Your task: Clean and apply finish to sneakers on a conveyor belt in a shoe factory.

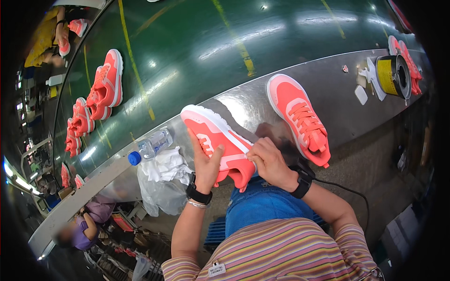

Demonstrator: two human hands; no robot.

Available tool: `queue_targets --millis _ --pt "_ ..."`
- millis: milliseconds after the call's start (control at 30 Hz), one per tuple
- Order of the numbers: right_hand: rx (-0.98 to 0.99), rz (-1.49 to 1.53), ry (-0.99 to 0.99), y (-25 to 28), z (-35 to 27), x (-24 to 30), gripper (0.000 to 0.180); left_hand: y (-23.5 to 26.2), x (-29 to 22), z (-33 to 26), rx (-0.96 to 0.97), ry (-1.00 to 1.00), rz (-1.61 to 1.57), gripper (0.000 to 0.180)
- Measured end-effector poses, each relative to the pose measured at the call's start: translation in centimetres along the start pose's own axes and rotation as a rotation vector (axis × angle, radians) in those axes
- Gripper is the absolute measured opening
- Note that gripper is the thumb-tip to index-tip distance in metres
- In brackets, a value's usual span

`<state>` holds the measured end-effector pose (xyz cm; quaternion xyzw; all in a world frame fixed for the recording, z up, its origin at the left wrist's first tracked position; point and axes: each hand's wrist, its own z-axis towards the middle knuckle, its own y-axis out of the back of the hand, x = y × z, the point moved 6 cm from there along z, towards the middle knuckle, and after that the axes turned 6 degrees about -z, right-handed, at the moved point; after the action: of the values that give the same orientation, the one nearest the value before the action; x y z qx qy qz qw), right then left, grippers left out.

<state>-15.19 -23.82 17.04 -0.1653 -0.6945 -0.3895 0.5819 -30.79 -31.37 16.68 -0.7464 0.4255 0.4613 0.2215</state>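
A coral-pink sneaker (222, 140) with a white sole lies tilted on its side, its toe pointing to the far left over the steel ledge. My left hand (206, 164) grips it across the laced upper, thumb on the near side. At its sole edge toward the heel, the fingertips of my right hand (269, 161) are pinched together against the shoe. Whatever small thing they may hold is hidden. To the right, a matching laced sneaker (300, 110) rests upright on the ledge, untouched, heel toward me.
Beyond the steel ledge (347, 96) runs a green conveyor belt (173, 42) carrying more coral sneakers (110, 77) on the left. A water bottle (154, 144), white cloth (166, 165) and plastic bag (161, 196) lie left. Right stands a yellow-and-black reel (386, 77). Other people work at far left.
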Motion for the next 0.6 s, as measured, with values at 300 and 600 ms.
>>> queue_targets --millis 300,600 --pt "0.035 0.029 -0.054 -0.1 -0.9 -0.3 0.004 -0.1 -0.1 -0.1 -0.012 -0.007 -0.011 0.088" --pt "0.028 0.053 -0.065 -0.8 3.6 -2.0 0.004 -0.8 -0.2 0.1 0.006 0.038 -0.014 0.088"
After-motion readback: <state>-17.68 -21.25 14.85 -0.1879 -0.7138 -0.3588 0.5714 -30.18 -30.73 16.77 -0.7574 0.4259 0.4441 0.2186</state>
